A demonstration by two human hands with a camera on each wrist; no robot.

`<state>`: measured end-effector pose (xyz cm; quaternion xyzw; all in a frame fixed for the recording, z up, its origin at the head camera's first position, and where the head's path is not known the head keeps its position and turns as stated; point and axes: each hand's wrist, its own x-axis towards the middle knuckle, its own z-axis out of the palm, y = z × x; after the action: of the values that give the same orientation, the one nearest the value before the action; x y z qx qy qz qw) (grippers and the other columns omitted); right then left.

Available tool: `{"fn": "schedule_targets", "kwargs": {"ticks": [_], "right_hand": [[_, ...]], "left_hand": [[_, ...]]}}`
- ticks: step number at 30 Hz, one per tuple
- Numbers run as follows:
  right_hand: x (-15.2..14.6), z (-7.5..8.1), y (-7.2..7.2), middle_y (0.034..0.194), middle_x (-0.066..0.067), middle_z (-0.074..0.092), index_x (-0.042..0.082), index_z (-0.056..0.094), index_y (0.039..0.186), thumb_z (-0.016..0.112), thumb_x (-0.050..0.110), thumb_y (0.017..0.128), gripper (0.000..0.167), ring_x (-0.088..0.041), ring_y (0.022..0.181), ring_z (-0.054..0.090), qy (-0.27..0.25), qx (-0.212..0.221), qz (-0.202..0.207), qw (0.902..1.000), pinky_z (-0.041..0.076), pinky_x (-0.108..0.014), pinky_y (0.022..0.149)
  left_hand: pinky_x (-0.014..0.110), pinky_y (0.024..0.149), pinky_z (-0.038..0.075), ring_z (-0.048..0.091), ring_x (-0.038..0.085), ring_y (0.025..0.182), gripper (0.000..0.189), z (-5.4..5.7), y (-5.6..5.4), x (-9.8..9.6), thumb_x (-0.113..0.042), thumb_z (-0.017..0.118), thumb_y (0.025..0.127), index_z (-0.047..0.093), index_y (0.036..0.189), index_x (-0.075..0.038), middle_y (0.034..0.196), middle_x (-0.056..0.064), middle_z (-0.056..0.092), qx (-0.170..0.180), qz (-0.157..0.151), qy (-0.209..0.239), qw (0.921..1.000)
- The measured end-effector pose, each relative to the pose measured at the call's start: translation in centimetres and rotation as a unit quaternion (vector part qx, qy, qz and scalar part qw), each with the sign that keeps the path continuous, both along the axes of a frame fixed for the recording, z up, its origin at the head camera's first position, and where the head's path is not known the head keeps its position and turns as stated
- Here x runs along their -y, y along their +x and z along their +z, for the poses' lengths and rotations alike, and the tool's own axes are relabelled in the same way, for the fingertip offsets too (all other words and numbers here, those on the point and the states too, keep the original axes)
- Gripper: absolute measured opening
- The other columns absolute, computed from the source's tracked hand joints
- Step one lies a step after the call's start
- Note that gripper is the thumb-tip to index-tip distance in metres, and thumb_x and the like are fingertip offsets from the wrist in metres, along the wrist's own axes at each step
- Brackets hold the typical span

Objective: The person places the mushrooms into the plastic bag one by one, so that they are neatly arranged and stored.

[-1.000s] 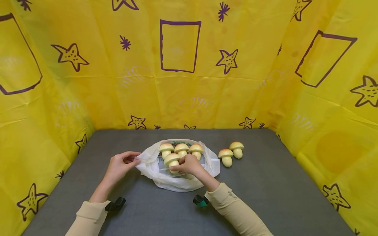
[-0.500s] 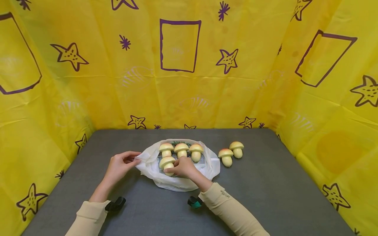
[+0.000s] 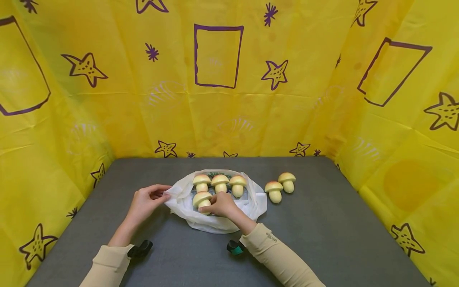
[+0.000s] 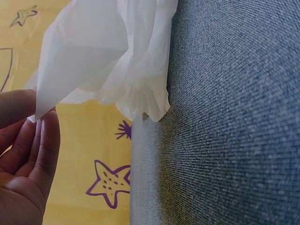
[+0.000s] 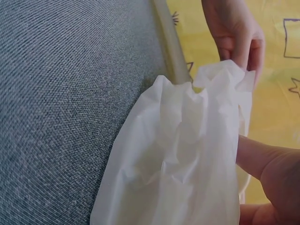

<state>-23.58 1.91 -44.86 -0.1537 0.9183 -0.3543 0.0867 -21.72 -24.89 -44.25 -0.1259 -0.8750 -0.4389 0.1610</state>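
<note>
At the left edge of the white bag [image 3: 181,204] on the desk [image 3: 186,259], my left fingers [image 4: 47,145] are pinching tight; I'm judging it thin, light, easily torn. Inside, my right fingers [image 3: 220,197] are gripping the front mushroom [image 3: 202,196]'s stem, probably smooth and firm. Only the head view is revealing three mushrooms [image 3: 220,181] behind, and two loose mushrooms [image 3: 275,193] lying right of the bag.

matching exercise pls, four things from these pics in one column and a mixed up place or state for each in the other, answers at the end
1. left hand
2. right hand
3. white bag
4. mushroom pair

A. outside the bag, on the grey tabletop
B. open, with four mushrooms within its rim
C. holding one mushroom
D. pinching the bag's edge

Pairs: 1-D, 2-C, 3-B, 4-A
</note>
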Motion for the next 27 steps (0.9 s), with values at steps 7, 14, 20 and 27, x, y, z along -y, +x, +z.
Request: {"fn": "schedule_targets", "kwargs": {"ticks": [7,14,20,27], "right_hand": [[-0.10,0.05,0.04,0.042,0.010,0.040,0.019,0.047,0.049,0.077,0.045,0.075,0.048,-0.005,0.042,0.034,-0.003,0.011,0.002,0.9999,0.024,-0.019,0.043],[-0.34,0.43,0.22,0.049,0.008,0.052,0.010,0.066,0.061,0.077,0.041,0.076,0.036,-0.004,0.047,0.042,-0.014,0.030,0.012,0.9994,0.031,-0.019,0.046],[-0.35,0.44,0.27,0.059,0.003,0.065,0.012,0.073,0.070,0.079,0.035,0.075,0.025,-0.005,0.054,0.051,-0.038,0.042,0.009,0.9984,0.038,-0.019,0.050],[-0.12,0.16,0.28,0.061,0.005,0.066,0.012,0.075,0.074,0.080,0.035,0.074,0.024,-0.005,0.057,0.054,-0.047,0.049,-0.003,0.9977,0.041,-0.020,0.052]], "left_hand": [[0.017,0.060,0.051,0.059,0.006,0.068,0.025,-0.05,-0.09,0.06,-0.018,0.078,0.078,0.073,0.101,-0.010,0.085,0.007,0.070,-0.002,0.005,-0.002,1.0000],[0.018,0.059,0.051,0.058,0.007,0.067,0.024,-0.04,-0.08,0.13,-0.017,0.078,0.078,0.073,0.100,-0.010,0.085,0.007,0.069,0.000,0.010,-0.005,0.9999],[0.016,0.059,0.050,0.058,0.007,0.067,0.025,0.06,-0.14,0.14,-0.019,0.078,0.078,0.073,0.101,-0.010,0.085,0.007,0.070,-0.002,0.007,-0.003,1.0000],[0.016,0.058,0.050,0.058,0.006,0.067,0.026,0.10,-0.01,0.15,-0.020,0.078,0.078,0.073,0.102,-0.011,0.085,0.007,0.070,-0.004,0.002,0.002,1.0000]]}}
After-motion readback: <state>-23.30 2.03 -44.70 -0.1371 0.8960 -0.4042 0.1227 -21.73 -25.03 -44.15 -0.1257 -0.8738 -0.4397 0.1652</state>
